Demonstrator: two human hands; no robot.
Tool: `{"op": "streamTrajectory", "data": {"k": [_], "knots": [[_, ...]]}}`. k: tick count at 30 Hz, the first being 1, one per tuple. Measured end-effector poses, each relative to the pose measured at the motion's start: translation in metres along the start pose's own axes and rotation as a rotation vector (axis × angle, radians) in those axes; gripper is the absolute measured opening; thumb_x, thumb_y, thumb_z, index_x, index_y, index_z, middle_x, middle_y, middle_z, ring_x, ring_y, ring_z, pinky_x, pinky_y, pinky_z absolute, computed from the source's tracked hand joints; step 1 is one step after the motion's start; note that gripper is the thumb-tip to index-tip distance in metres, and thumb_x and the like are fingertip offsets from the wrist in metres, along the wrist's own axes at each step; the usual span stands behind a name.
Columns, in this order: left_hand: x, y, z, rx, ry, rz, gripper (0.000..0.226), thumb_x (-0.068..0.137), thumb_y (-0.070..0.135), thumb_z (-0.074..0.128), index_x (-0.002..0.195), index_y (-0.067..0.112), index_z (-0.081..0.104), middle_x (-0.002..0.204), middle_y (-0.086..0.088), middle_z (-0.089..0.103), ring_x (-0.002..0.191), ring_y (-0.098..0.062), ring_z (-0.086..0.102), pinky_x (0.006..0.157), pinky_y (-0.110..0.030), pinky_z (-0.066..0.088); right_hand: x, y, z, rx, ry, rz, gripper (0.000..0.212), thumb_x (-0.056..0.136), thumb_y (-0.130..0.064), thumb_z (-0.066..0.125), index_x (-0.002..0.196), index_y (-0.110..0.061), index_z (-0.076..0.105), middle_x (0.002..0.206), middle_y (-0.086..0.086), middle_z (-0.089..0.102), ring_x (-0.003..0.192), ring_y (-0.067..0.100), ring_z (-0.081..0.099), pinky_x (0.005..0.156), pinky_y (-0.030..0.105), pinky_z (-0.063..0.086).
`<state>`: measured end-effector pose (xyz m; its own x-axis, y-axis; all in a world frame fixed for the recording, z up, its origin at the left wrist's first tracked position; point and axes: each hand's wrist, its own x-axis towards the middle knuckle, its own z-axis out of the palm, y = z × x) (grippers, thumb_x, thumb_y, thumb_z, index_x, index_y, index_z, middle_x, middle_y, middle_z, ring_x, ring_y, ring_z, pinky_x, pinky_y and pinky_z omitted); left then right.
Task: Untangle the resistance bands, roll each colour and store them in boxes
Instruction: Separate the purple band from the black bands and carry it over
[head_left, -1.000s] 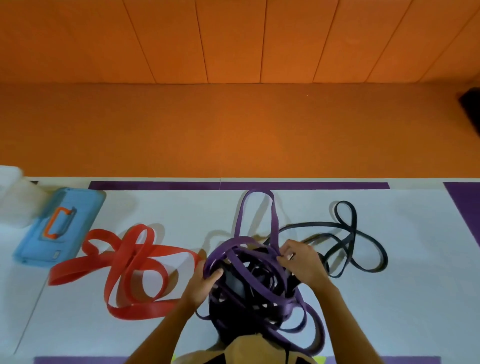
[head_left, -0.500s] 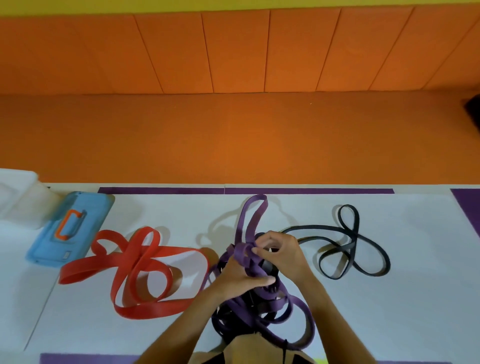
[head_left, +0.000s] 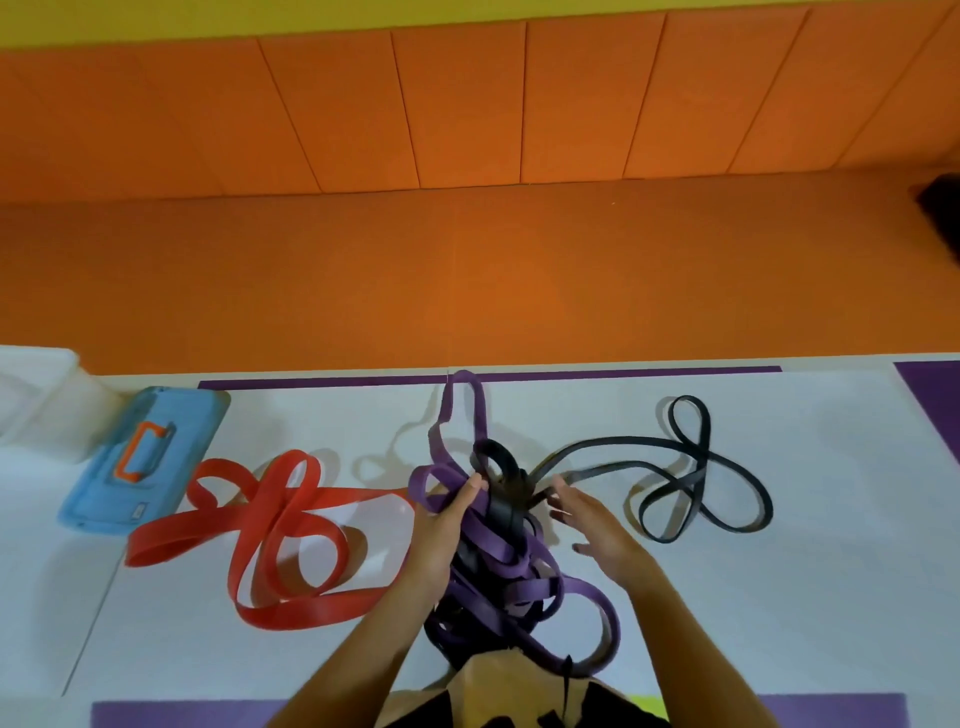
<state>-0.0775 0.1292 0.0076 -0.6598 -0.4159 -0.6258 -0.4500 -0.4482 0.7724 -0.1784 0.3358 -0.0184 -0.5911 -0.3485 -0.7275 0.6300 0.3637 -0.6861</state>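
The white work surface (head_left: 831, 597) fills the lower half of the frame and gives room to spread each band out flat. The red band (head_left: 291, 530) lies in loose loops at centre left, touching no other band, so it appears ready for rolling. The purple band (head_left: 498, 548) and black band (head_left: 696, 467) form one knot at lower centre, and the black loops trail to the right. A blue lid (head_left: 192, 431) and a translucent box (head_left: 41, 400) wait at the left edge for storage. The left hand (head_left: 441, 530) curls around purple strands, anchoring the knot. The right hand (head_left: 597, 525) is spread flat beside the black strands and holds nothing, probably seeking the next strand.
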Motion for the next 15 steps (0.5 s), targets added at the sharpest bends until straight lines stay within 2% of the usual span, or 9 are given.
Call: {"op": "streamTrajectory", "data": {"k": [3,4,6,8,10,12,13,15], "knots": [[0.000,-0.001,0.003,0.096,-0.019,0.024,0.059,0.072,0.058,0.092,0.114,0.020,0.077,0.103,-0.004,0.083,0.101,-0.027,0.079,0.100,-0.049,0.059,0.001,-0.007,0.002,0.218,-0.174,-0.070,0.049,0.104,-0.060,0.050,0.144,-0.032,0.056,0.143,-0.012,0.066,0.135,0.010,0.056,0.112,0.058,0.026],[-0.001,-0.001,0.005,0.123,-0.039,0.036,0.051,0.076,0.055,0.091,0.113,0.022,0.077,0.101,-0.001,0.083,0.099,-0.022,0.079,0.096,-0.043,0.060,0.002,-0.014,0.002,0.263,-0.198,-0.082,0.046,0.105,-0.053,0.052,0.144,-0.030,0.054,0.140,-0.009,0.068,0.135,0.012,0.057,0.112,0.057,0.028],[-0.002,-0.001,0.006,0.183,-0.064,0.065,0.034,0.084,0.049,0.087,0.107,0.025,0.079,0.098,0.004,0.083,0.096,-0.014,0.078,0.085,-0.026,0.060,0.004,-0.026,0.001,0.374,-0.194,-0.100,0.041,0.103,-0.041,0.063,0.138,-0.019,0.057,0.136,0.002,0.072,0.130,0.023,0.064,0.109,0.050,0.043],[-0.004,0.001,0.006,0.239,-0.048,0.098,0.025,0.088,0.043,0.084,0.103,0.023,0.080,0.096,0.003,0.083,0.092,-0.009,0.078,0.074,-0.016,0.058,0.005,-0.031,0.000,0.525,-0.199,-0.079,0.037,0.093,-0.030,0.080,0.119,-0.009,0.065,0.125,0.014,0.075,0.115,0.031,0.073,0.095,0.044,0.058],[-0.004,0.003,0.005,0.311,-0.027,0.162,0.021,0.091,0.036,0.083,0.106,0.023,0.076,0.102,-0.001,0.081,0.093,-0.008,0.077,0.076,-0.016,0.058,0.004,-0.031,0.004,0.557,-0.231,-0.013,0.038,0.080,-0.029,0.093,0.104,-0.007,0.073,0.101,0.015,0.073,0.086,0.025,0.075,0.072,0.031,0.062],[-0.003,0.007,0.005,0.380,-0.041,0.221,0.019,0.095,0.028,0.079,0.111,0.023,0.070,0.113,-0.002,0.075,0.102,-0.012,0.074,0.088,-0.023,0.059,0.006,-0.026,0.012,0.472,-0.250,0.045,0.031,0.083,-0.033,0.089,0.100,-0.009,0.079,0.086,0.009,0.066,0.062,0.015,0.062,0.051,0.020,0.050],[-0.002,0.008,0.005,0.406,-0.034,0.226,0.021,0.097,0.027,0.077,0.114,0.020,0.068,0.115,-0.003,0.073,0.104,-0.015,0.073,0.091,-0.028,0.059,0.008,-0.021,0.015,0.427,-0.248,0.051,0.031,0.085,-0.034,0.086,0.103,-0.010,0.080,0.082,0.007,0.064,0.054,0.012,0.053,0.046,0.019,0.042],[0.000,0.011,0.003,0.437,0.055,0.212,0.022,0.098,0.031,0.075,0.112,0.015,0.068,0.105,-0.002,0.076,0.097,-0.017,0.074,0.084,-0.026,0.060,0.010,-0.014,0.020,0.376,-0.216,0.033,0.036,0.090,-0.038,0.080,0.110,-0.009,0.075,0.073,0.008,0.053,0.048,0.012,0.036,0.045,0.022,0.025]]}}
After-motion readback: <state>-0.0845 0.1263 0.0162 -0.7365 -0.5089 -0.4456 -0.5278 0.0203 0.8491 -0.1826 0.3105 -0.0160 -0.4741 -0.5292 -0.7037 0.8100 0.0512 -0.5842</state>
